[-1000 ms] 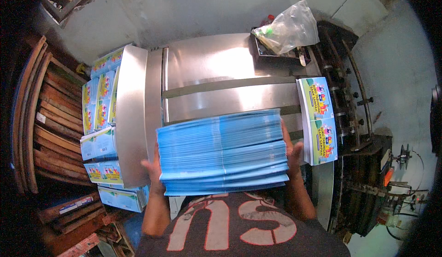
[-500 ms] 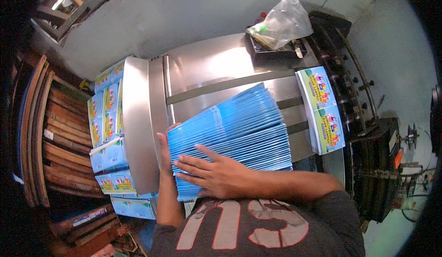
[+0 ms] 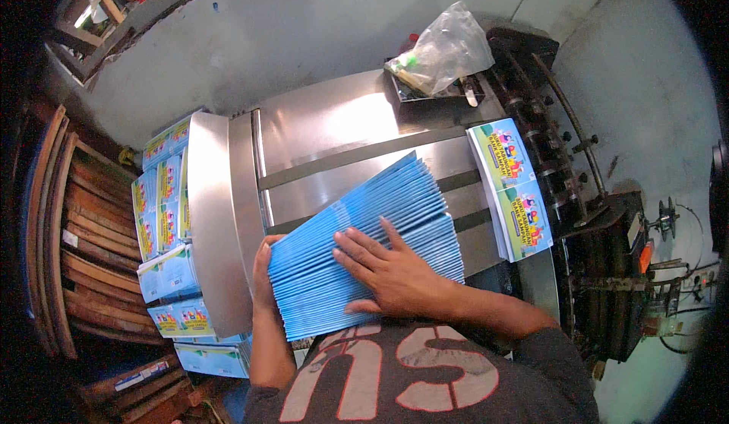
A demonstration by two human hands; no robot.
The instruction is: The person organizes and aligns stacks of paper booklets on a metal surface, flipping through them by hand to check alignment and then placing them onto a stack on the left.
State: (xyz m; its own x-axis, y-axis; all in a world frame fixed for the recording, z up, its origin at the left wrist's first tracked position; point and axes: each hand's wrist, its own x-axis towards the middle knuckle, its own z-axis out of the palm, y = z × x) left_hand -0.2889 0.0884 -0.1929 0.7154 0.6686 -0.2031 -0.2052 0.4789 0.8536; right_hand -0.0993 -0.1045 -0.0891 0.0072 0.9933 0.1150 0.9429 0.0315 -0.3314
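A thick fanned row of blue booklets [image 3: 387, 204] leans toward me on a metal machine bed, its edges spread like steps. My left hand [image 3: 263, 272] grips the row at its left end, thumb up along the side and the other fingers partly hidden behind it. My right hand [image 3: 391, 272] lies on top of the booklets with its fingers spread, pressing on their edges without grasping. To the right rests a neat pile of colourful-covered booklets [image 3: 510, 188], apart from both hands.
Several stacks of booklets [image 3: 163, 211] stand left of a curved metal guard [image 3: 213, 219]. Dark straps [image 3: 364, 156] cross the metal bed. Behind it sits a black tray [image 3: 437, 109] with a clear plastic bag [image 3: 444, 52]. Rollers [image 3: 535, 135] line the right; wooden boards [image 3: 99, 234] stand at left.
My right hand has slid up and to the right over the booklets, its thumb now spread apart. The whole view has shifted slightly; my left hand stays at the row's left end.
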